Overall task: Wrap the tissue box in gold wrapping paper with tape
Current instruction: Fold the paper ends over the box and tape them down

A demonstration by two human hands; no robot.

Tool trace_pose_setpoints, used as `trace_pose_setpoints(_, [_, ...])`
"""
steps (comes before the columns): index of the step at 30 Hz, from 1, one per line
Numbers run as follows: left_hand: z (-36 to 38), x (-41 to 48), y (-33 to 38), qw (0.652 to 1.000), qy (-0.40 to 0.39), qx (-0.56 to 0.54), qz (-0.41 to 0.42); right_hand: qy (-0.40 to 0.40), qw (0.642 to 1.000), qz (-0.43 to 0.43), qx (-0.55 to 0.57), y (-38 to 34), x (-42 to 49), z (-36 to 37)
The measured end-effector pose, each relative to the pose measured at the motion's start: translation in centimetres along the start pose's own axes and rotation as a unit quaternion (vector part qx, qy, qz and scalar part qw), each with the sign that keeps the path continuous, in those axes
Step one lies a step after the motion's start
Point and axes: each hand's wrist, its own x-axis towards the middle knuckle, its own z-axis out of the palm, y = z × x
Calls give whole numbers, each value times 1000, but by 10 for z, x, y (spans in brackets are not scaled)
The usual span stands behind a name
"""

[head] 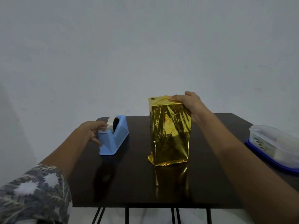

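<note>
The tissue box (169, 131), covered in crinkled gold wrapping paper, stands upright on end in the middle of the dark table (137, 183). My right hand (189, 105) rests on its top right corner, fingers laid over the folded gold flap and the palm against the right side. A light blue tape dispenser (113, 139) with a roll of clear tape (112, 122) sits to the left of the box. My left hand (94, 130) is at the dispenser's front end, fingertips pinching the tape end at the cutter.
A clear plastic container with a blue lid (273, 144) lies at the table's right edge. A plain pale wall stands behind the table. Thin black table legs show below the front edge.
</note>
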Motion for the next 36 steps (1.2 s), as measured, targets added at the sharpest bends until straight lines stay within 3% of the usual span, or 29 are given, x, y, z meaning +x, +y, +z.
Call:
trace_pose_setpoints(6, [-2,-16,-4,996,-2,-93,20,15,1000,-22,-5,5,-6,-3])
trace_pose_setpoints(14, [-2,-24,4,995,-13,-98,15,19,999,-36,-22,8,-6,-5])
trace_pose_setpoints(21, [-8,-30,10,1000,-10,-30,2,19,999,-33,-20,7,-5,-5])
trace_pose_setpoints(36, [-11,-15,-11,988,-5,-145,49,31,999,-33,-23,6,-6,-4])
